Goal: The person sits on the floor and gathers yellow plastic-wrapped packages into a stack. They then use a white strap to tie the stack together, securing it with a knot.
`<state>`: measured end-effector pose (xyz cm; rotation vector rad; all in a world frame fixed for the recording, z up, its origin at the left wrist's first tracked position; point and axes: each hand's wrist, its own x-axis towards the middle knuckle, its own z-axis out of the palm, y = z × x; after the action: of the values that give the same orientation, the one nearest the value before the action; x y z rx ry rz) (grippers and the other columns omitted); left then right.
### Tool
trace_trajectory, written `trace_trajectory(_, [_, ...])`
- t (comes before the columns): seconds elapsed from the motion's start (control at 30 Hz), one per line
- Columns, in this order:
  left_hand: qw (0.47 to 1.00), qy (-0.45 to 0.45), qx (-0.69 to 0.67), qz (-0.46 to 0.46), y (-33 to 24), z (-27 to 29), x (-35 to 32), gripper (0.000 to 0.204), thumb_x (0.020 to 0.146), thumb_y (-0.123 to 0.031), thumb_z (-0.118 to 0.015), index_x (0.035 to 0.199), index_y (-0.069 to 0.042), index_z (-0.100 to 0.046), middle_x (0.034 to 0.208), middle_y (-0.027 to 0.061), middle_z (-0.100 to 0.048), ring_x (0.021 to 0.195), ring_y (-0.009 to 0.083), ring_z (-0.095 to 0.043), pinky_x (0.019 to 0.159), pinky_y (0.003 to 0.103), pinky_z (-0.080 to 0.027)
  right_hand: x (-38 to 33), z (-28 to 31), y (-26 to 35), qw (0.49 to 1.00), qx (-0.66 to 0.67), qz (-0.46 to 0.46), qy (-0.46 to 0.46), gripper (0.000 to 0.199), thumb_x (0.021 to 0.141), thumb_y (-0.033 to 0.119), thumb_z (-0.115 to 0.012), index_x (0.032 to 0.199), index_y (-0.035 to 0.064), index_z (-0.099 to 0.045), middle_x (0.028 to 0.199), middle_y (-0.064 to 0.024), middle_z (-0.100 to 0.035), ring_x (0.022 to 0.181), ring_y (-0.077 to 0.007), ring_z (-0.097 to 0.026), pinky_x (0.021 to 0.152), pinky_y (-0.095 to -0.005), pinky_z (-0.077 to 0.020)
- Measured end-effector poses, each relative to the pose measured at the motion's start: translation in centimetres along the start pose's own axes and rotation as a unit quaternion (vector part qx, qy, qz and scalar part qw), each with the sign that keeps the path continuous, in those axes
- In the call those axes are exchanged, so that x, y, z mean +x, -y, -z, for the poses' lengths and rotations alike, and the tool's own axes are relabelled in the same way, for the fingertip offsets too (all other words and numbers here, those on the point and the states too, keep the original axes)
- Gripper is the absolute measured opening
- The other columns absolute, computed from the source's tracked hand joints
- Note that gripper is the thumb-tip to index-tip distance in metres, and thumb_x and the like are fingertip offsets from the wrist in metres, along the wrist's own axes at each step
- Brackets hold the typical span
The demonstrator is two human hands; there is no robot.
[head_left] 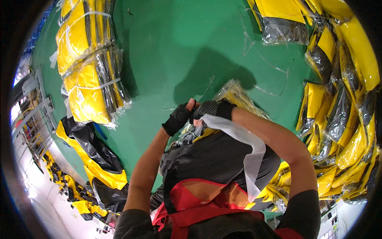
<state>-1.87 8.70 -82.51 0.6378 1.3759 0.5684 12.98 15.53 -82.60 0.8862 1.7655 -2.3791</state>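
Note:
My two hands meet over a bundle of yellow packages in clear plastic (235, 95) at the middle of the green surface, close to my body. Both wear black fingerless gloves with pale dots. My right hand (212, 110) is closed on a white strip (251, 137), which trails from the fingers across my forearm and down over my lap. My left hand (180, 116) is closed up against the right, its thumb raised. Whatever its fingers hold is hidden. Part of the bundle is covered by my hands and my dark clothing.
Two yellow-and-black bundles, bound with white strips (99, 85), lie at the far left. A loose yellow-and-black piece (93, 153) rests nearer, at left. Wrapped packages (336, 115) are heaped along the right. Clear plastic cord (267, 63) lies on the green surface (167, 47).

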Motion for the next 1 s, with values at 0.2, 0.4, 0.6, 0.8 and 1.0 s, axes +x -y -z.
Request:
trace_trajectory(0.2, [0.989,0.046,0.026,0.136,1.7,1.8,-0.3,0.064,0.093,-0.052,-0.028,0.072,0.001,-0.057,0.062,0.0066,-0.054,0.054,0.0128,-0.046,0.058,0.029,-0.040,-1.7,1.1,6.7,0.893,-0.415,0.152,-0.086,0.025,0.084,0.029,-0.047,0.088,0.0073,-0.060,0.074,-0.0138,-0.060,0.064,-0.0310,-0.058,0.058,-0.0427,-0.0484])
trace_trajectory(0.4, [0.981,-0.035,0.172,-0.084,-1.0,-0.6,0.0,0.032,0.091,-0.026,-0.048,0.082,0.002,-0.061,0.065,0.0110,-0.059,0.058,0.0199,-0.057,0.052,0.035,-0.043,-3.4,0.6,5.7,0.801,-0.580,0.093,-0.116,0.018,0.073,0.027,-0.055,0.073,0.0099,-0.061,0.067,-0.0120,-0.059,0.063,-0.0289,-0.059,0.056,-0.0412,-0.0463])
trace_trajectory(0.6, [0.980,-0.103,0.153,-0.070,2.1,-2.0,1.0,0.045,0.092,-0.040,-0.042,0.091,-0.001,-0.063,0.081,0.0135,-0.064,0.075,0.0230,-0.060,0.069,0.034,-0.046,-8.2,0.5,4.6,0.975,-0.131,0.055,-0.171,0.022,0.074,0.026,-0.060,0.080,0.0046,-0.059,0.075,-0.0109,-0.057,0.070,-0.0282,-0.054,0.069,-0.0410,-0.0430])
trace_trajectory(0.8, [0.875,0.080,-0.476,-0.019,-0.3,-1.7,0.4,0.046,0.092,-0.043,-0.042,0.059,-0.011,-0.040,0.053,-0.0002,-0.036,0.049,0.0129,-0.040,0.050,0.029,-0.036,-3.3,-1.0,3.7,0.980,0.092,-0.173,0.015,0.032,0.087,0.034,-0.049,0.076,0.0042,-0.053,0.058,-0.0037,-0.051,0.056,-0.0201,-0.051,0.054,-0.0329,-0.0407])
trace_trajectory(1.0, [0.912,-0.029,-0.402,0.072,-0.3,-3.1,3.2,0.053,0.090,-0.043,-0.046,0.049,-0.015,-0.028,0.044,-0.0024,-0.022,0.035,0.0123,-0.026,0.036,0.030,-0.020,-6.5,-1.8,8.3,0.973,-0.025,-0.160,-0.166,0.034,0.082,0.037,-0.059,0.076,0.0045,-0.056,0.058,-0.0010,-0.050,0.056,-0.0170,-0.047,0.056,-0.0327,-0.0400])
